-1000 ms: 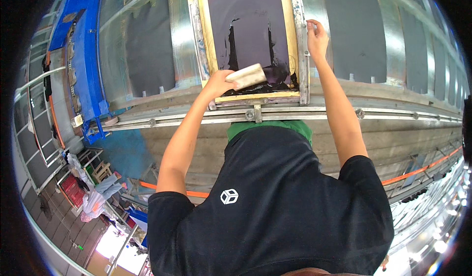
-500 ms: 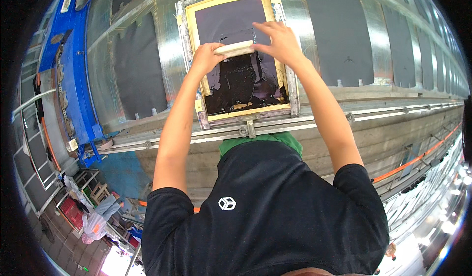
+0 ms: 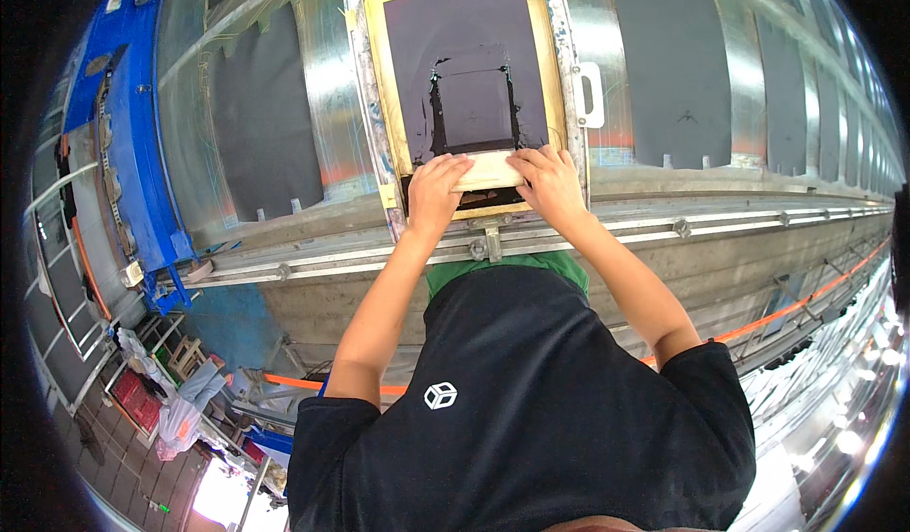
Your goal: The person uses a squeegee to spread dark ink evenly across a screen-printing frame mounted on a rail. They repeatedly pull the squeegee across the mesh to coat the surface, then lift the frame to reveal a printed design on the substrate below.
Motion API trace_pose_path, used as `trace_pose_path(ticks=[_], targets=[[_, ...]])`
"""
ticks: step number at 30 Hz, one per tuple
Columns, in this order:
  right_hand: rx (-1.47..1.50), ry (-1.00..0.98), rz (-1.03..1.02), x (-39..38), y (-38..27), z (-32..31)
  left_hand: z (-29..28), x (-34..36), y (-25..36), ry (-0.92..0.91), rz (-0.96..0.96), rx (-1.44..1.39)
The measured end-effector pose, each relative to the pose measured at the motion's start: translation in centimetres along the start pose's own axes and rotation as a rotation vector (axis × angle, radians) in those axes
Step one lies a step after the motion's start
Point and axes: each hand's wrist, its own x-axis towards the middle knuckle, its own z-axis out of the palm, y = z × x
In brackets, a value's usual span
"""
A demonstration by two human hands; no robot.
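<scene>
Both my hands grip a pale squeegee [image 3: 490, 169] near the near end of a screen-printing frame [image 3: 577, 144]. My left hand [image 3: 438, 191] is wrapped round its left end, and my right hand [image 3: 552, 187] holds the right end. Beyond the squeegee lies the dark mesh [image 3: 464, 35] inside a yellow-taped border. Streaks of black ink [image 3: 437, 115] run down the mesh on both sides of a wiped rectangle. More black ink shows on the near side of the squeegee. The squeegee's lower edge is hidden from me.
Dark grey fabric panels [image 3: 668, 68] lie along the shiny metal table [image 3: 607, 20] on both sides. A white handle [image 3: 590, 94] stands by the frame's right side. A metal rail [image 3: 379, 252] runs along the near edge. Blue machinery [image 3: 142, 153] stands at the left.
The squeegee has come toward me, from mid-mesh to the near end. My right hand, with fingers spread before, has closed on it. The ink now leaves a wiped rectangle.
</scene>
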Motion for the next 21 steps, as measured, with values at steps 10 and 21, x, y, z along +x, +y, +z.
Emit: trace_pose_path(ticks=[10, 21], targets=[[-0.007, 0.149, -0.008, 12.5, 4.3, -2.0, -1.8, 13.7, -4.5, 0.123, 0.032, 0.036], [0.042, 0.012, 0.035, -1.1, -1.0, 0.2, 0.0, -1.0, -0.4, -0.048, -0.029, 0.100]])
